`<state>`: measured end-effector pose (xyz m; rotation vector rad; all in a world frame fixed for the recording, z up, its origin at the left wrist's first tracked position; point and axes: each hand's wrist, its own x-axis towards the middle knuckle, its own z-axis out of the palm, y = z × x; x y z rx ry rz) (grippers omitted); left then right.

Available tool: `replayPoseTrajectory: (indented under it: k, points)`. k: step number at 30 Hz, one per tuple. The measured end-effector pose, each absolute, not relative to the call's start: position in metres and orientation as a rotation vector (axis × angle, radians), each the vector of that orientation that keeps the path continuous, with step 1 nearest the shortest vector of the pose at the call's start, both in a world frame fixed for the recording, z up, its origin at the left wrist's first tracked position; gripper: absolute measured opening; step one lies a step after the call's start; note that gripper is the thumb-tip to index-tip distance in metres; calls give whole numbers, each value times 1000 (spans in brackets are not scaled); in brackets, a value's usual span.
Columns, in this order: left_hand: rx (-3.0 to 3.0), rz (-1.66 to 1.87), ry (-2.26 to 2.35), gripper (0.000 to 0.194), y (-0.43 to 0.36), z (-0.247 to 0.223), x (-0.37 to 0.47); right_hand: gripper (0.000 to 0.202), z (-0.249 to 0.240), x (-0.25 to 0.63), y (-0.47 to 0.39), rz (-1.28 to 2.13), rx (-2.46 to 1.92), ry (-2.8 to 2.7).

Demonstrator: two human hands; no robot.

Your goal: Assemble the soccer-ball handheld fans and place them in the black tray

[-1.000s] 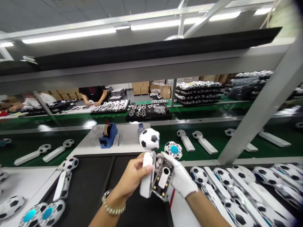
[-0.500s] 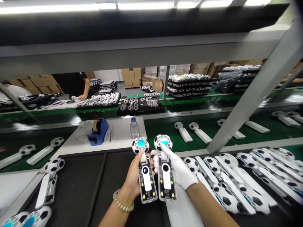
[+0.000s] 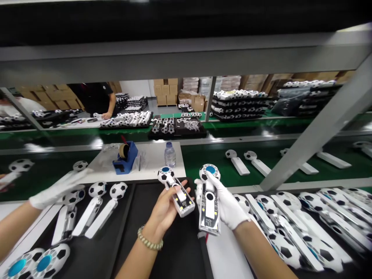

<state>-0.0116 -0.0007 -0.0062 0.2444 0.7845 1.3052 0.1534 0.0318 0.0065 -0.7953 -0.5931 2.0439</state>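
Note:
My left hand (image 3: 166, 205), bare with a beaded bracelet, grips a handheld device with a soccer-ball head (image 3: 181, 195), its clear handle tilted down to the right. A second such device (image 3: 209, 205) stands almost upright in my right hand (image 3: 225, 201), which wears a white glove. Its thumb lies just under the blue disc on the ball head. Circuit parts and yellow squares show through both clear handles. The two devices are apart, over the edge of a black tray (image 3: 139, 240).
At left, a co-worker's gloved hand (image 3: 58, 190) reaches over several devices in a black tray. More devices (image 3: 290, 228) fill a tray at right. Others lie on the green conveyor (image 3: 200, 155). A blue tape dispenser (image 3: 125, 158) and water bottle (image 3: 170, 155) stand ahead. A slanted post (image 3: 314, 128) rises at right.
My left hand has drawn its device away from the other and tilted it. Its lit digits no longer show, and both blue discs look darker. A co-worker's hand and two more devices have appeared at left.

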Motion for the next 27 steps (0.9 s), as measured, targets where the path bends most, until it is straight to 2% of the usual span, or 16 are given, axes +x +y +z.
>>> replayPoseTrajectory:
  k: [3,8,15,27]
  points:
    - [328,1330,748,37,-2,-4,-18,31,5,153,34,2053,-795,-574]
    - [364,1346,702,39,-1,-2,-23,31,4,152,33,2056,-812,-548]
    - [524,1363,635,57,-9,8,-29,31,7,149,30,2077,-847,-515]
    - [694,1338,437,58,-17,15,-37,32,14,139,22,2102,-898,-431]
